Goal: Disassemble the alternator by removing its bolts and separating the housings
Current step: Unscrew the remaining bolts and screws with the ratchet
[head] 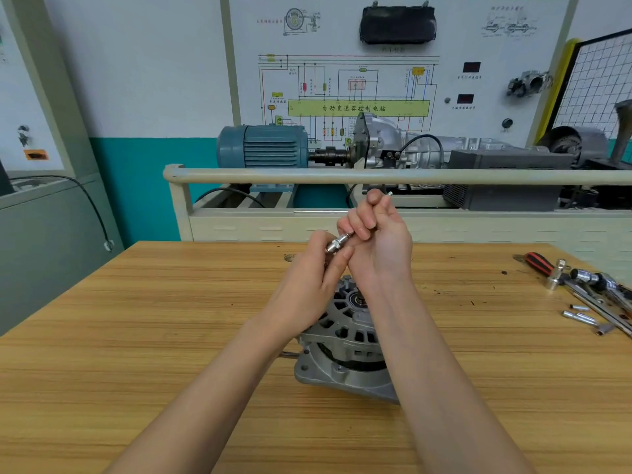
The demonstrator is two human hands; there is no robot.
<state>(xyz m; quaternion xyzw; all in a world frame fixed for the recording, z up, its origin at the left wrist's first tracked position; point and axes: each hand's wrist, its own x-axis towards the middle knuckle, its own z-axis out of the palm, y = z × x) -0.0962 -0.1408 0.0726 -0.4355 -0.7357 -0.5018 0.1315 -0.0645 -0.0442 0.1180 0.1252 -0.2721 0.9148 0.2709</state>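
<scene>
The grey alternator (345, 340) stands on the wooden table (136, 319), partly hidden behind my wrists. Both hands are raised above it. My left hand (314, 278) pinches a small silver socket (337, 242) at its knurled end. My right hand (376, 237) is curled round a thin metal bolt or shaft (388, 194) that runs from the socket up through the fist, its tip poking out at the top. Most of the shaft is hidden inside my fingers.
At the table's right edge lie a red-handled screwdriver (538, 263), a ratchet with sockets (595, 282) and loose bolts (578, 316). Behind the table stands a training bench with a rail (342, 176), a blue motor (263, 147) and a gearbox.
</scene>
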